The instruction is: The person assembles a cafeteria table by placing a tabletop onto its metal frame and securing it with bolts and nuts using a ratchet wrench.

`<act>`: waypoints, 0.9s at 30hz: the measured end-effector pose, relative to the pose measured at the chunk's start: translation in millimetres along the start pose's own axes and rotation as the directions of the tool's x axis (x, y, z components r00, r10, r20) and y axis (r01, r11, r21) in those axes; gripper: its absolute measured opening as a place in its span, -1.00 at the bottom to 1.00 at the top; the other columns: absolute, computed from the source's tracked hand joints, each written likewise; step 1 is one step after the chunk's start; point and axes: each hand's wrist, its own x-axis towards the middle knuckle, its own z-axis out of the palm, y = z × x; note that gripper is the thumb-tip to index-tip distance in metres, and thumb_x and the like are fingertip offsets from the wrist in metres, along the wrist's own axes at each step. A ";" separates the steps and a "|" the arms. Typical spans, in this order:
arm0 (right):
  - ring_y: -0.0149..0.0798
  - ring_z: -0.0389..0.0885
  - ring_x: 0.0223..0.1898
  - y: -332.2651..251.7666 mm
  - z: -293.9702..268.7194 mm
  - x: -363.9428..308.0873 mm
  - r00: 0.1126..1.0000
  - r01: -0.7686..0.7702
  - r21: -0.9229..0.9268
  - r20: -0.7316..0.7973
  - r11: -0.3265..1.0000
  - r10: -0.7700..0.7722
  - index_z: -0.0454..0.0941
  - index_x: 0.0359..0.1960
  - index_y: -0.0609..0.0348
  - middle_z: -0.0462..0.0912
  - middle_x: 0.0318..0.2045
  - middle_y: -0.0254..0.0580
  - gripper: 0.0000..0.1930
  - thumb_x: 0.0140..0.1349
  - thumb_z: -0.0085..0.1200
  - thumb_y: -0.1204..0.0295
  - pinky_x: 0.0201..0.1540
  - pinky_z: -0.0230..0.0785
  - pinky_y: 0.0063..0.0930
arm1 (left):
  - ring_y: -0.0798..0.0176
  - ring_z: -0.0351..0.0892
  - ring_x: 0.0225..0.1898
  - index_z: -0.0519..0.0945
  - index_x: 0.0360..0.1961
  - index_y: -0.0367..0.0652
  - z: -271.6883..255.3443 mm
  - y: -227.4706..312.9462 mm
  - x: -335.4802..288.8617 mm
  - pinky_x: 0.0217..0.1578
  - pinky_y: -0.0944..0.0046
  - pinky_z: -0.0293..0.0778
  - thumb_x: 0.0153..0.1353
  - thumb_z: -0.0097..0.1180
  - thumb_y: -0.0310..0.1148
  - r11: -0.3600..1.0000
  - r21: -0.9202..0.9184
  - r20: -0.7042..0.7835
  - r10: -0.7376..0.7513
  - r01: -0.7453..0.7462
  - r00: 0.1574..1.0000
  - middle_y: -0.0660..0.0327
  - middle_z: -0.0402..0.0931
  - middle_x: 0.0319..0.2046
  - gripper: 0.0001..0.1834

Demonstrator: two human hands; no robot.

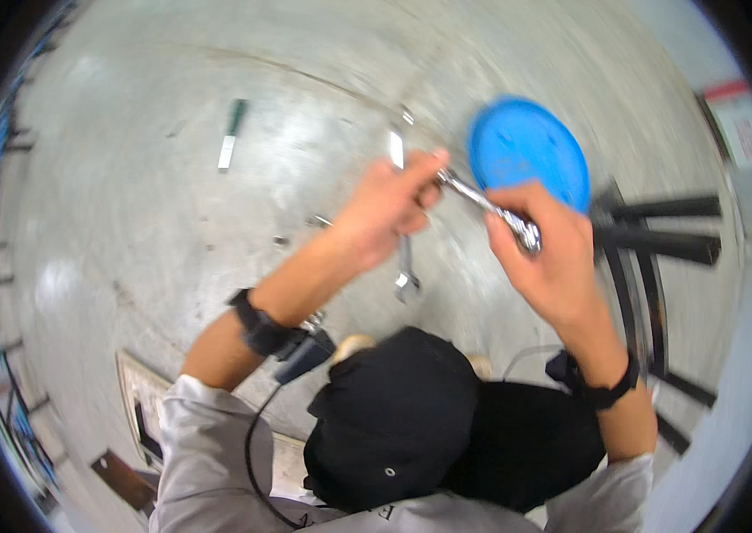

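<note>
My left hand (385, 213) is closed around the middle of a silver wrench (405, 258), whose two ends stick out above and below the fist. Between my two hands runs a shiny chrome ratchet handle (483, 201), slanting down to the right. My right hand (549, 258) grips its thicker lower end. Its upper end meets the thumb and fingertips of my left hand; whether they pinch it is blurred. Beyond the hands, a scraper (233, 133) with a green handle lies on the floor.
A round blue lid or stool top (527, 151) is just beyond my right hand. Black metal legs (652, 231) stand at the right. Small metal parts (282, 241) lie on the grey concrete floor (145, 213) left of my left forearm. A framed panel (140, 391) is at the lower left.
</note>
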 end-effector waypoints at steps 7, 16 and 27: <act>-0.14 0.46 -0.58 6.2 6.6 -25.9 0.959 0.283 -0.275 0.102 0.919 -0.265 0.42 -0.43 0.16 0.46 -0.57 -0.19 -0.82 -0.12 0.10 0.58 -0.57 0.20 -0.35 | 0.54 -0.01 -0.79 0.39 -0.63 -0.06 0.1 -29.2 -10.1 -0.80 0.45 -0.09 0.10 0.04 -0.22 0.999 -0.007 -0.031 0.045 -0.045 0.999 0.44 0.14 -0.78 -0.75; -0.12 0.39 -0.65 2.3 14.7 -2.3 0.892 0.448 -0.166 0.012 0.878 -0.453 0.42 -0.45 0.17 0.40 -0.62 -0.19 -0.80 -0.18 0.13 0.58 -0.59 0.15 -0.35 | 0.56 -0.05 -0.77 0.30 -0.63 -0.05 4.8 16.3 -37.5 -0.78 0.47 -0.15 0.10 -0.06 -0.24 0.984 0.132 -0.090 0.132 -0.119 0.987 0.45 0.10 -0.77 -0.77; 0.01 0.53 -0.30 -102.2 -123.2 -5.6 0.818 -0.183 -0.158 0.524 0.970 0.239 0.50 -0.20 0.16 0.55 -0.37 0.12 -0.73 0.08 0.05 0.31 -0.19 0.33 -0.22 | 0.16 0.38 -0.74 0.46 -0.74 -0.35 91.4 46.5 -110.5 -0.62 0.11 0.26 0.06 -0.06 -0.10 0.667 0.732 -0.142 0.346 -0.137 0.927 0.01 0.38 -0.79 -0.52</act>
